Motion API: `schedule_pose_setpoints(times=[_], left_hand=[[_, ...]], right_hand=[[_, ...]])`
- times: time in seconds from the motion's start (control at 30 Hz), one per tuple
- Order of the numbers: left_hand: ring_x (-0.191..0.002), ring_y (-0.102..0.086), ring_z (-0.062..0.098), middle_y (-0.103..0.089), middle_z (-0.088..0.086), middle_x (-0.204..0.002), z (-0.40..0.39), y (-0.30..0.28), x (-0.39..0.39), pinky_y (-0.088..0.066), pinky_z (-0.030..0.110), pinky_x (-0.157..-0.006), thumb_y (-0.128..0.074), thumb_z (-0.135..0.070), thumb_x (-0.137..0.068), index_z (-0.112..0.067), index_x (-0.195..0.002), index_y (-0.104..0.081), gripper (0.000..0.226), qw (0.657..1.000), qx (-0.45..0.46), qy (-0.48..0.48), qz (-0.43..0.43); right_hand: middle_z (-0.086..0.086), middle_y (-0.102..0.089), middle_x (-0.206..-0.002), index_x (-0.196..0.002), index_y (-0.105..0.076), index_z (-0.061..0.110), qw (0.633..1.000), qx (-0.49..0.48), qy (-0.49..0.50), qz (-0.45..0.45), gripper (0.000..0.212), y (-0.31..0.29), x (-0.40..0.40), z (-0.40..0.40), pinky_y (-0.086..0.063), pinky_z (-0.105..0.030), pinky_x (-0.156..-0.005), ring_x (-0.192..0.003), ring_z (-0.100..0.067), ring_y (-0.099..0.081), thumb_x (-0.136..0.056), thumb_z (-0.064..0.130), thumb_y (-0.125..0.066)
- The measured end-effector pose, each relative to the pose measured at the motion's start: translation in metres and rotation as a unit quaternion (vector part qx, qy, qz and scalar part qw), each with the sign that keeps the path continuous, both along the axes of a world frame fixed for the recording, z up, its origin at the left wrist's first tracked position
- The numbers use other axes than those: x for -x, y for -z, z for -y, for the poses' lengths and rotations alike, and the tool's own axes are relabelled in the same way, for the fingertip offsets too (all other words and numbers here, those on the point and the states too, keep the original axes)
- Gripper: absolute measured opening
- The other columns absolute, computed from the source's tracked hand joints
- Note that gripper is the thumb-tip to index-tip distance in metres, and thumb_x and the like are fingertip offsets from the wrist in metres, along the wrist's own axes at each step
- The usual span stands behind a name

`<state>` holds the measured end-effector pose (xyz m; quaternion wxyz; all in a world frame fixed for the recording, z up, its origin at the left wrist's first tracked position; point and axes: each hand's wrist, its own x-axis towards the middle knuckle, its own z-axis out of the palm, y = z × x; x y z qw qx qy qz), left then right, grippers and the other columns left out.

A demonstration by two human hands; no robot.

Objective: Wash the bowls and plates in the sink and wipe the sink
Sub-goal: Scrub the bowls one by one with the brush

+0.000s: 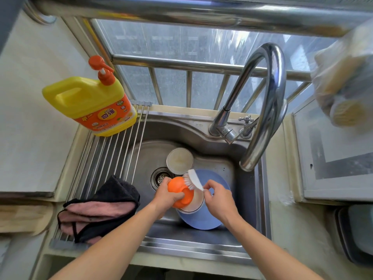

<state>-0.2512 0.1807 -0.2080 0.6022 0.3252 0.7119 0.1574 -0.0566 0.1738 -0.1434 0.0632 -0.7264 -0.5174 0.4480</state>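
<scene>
While the left hand [168, 196] grips the orange bowl [179, 191] at lower centre of the frame, right hand [217, 200] fingers pinch the white brush [192, 179] against it. Bowl sits over the blue plate [203, 217] in the sink [246, 190]; a wet, one-handed grip could let it slip onto the dishes below.

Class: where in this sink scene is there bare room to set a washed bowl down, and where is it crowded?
Free: the rack bars between the detergent bottle and the folded cloth; the sink floor left of the drain. Crowded: the right half, with blue plate, bowls and both hands.
</scene>
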Motion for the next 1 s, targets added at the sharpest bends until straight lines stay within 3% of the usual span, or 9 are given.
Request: schedule_pose_setpoints(times=[0.13,0.27,0.37,0.43,0.57,0.67,0.8,0.93,1.0], left_hand=[[-0.096,-0.068,0.024,-0.069,0.009,-0.108,0.000,0.005,0.002,-0.059,0.043,-0.083,-0.080,-0.014,-0.063,-0.023,-0.109,-0.054,0.054,1.000,0.000,0.007,0.014],[-0.094,-0.065,0.022,-0.066,0.008,-0.108,0.003,0.002,-0.001,-0.056,0.037,-0.075,-0.081,-0.011,-0.071,-0.023,-0.111,-0.050,0.052,1.000,-0.008,0.015,0.005],[-0.101,-0.065,0.027,-0.065,0.012,-0.111,0.004,0.004,-0.002,-0.056,0.047,-0.085,-0.079,-0.018,-0.064,-0.023,-0.110,-0.047,0.056,1.000,-0.017,0.010,0.007],[-0.114,-0.059,0.030,-0.060,0.011,-0.119,0.007,0.004,-0.007,-0.053,0.047,-0.094,-0.073,-0.033,-0.059,-0.020,-0.111,-0.041,0.062,1.000,-0.015,0.025,-0.005],[-0.131,-0.028,0.023,-0.035,0.004,-0.131,0.019,0.007,-0.017,-0.029,0.041,-0.109,-0.060,-0.061,-0.081,-0.013,-0.121,-0.032,0.068,0.971,0.002,0.158,-0.180],[-0.134,-0.026,0.024,-0.033,0.003,-0.134,0.026,0.014,-0.012,-0.026,0.043,-0.109,-0.051,-0.068,-0.089,-0.014,-0.126,-0.032,0.068,0.955,0.007,0.185,-0.232],[-0.136,-0.026,0.026,-0.032,0.007,-0.138,0.024,0.016,-0.003,-0.028,0.044,-0.110,-0.053,-0.065,-0.090,-0.012,-0.128,-0.030,0.069,0.952,-0.016,0.193,-0.237],[-0.141,-0.022,0.031,-0.026,0.013,-0.147,0.013,0.011,-0.003,-0.026,0.042,-0.116,-0.061,-0.071,-0.071,-0.007,-0.141,-0.023,0.103,0.967,0.021,0.181,-0.179],[-0.142,-0.024,0.035,-0.024,0.015,-0.150,0.006,0.008,-0.005,-0.026,0.041,-0.117,-0.070,-0.058,-0.075,-0.008,-0.144,-0.022,0.098,0.971,0.018,0.178,-0.161]], right_hand=[[0.008,-0.059,-0.065,-0.085,-0.057,0.029,0.999,-0.001,-0.012,-0.030,0.013,-0.003,0.016,0.003,-0.038,-0.030,-0.055,-0.064,-0.016,-0.052,-0.094,0.023,-0.049],[0.001,-0.062,-0.073,-0.085,-0.056,0.025,0.999,0.017,0.028,0.039,0.014,-0.002,0.014,-0.004,-0.043,-0.032,-0.060,-0.076,-0.028,-0.060,-0.093,0.022,-0.045],[0.003,-0.060,-0.067,-0.085,-0.058,0.026,1.000,0.006,-0.001,-0.008,0.013,-0.001,0.014,-0.003,-0.038,-0.030,-0.054,-0.064,-0.019,-0.055,-0.094,0.026,-0.048],[0.006,-0.059,-0.064,-0.088,-0.062,0.027,0.999,0.002,-0.021,-0.041,0.013,-0.003,0.017,0.001,-0.037,-0.029,-0.051,-0.058,-0.012,-0.051,-0.094,0.026,-0.050],[0.002,-0.063,-0.068,-0.082,-0.055,0.026,0.999,-0.012,0.039,0.030,0.013,0.001,0.016,0.001,-0.049,-0.038,-0.057,-0.067,-0.025,-0.061,-0.091,0.028,-0.046],[0.007,-0.059,-0.067,-0.090,-0.056,0.029,0.999,-0.023,-0.039,0.009,0.010,-0.005,0.025,0.004,-0.041,-0.035,-0.055,-0.070,-0.022,-0.059,-0.092,0.028,-0.047],[0.004,-0.056,-0.068,-0.088,-0.054,0.026,0.997,-0.028,-0.001,0.066,0.011,-0.001,0.015,0.008,-0.038,-0.032,-0.053,-0.072,-0.026,-0.057,-0.096,0.027,-0.046],[0.012,-0.053,-0.062,-0.099,-0.063,0.034,0.998,-0.033,-0.042,-0.012,0.015,-0.002,0.012,0.011,-0.039,-0.031,-0.056,-0.068,-0.016,-0.053,-0.095,0.026,-0.050],[0.012,-0.055,-0.064,-0.099,-0.062,0.034,0.998,-0.033,-0.044,0.003,0.016,-0.001,0.013,0.011,-0.043,-0.031,-0.056,-0.068,-0.015,-0.054,-0.095,0.027,-0.050]])
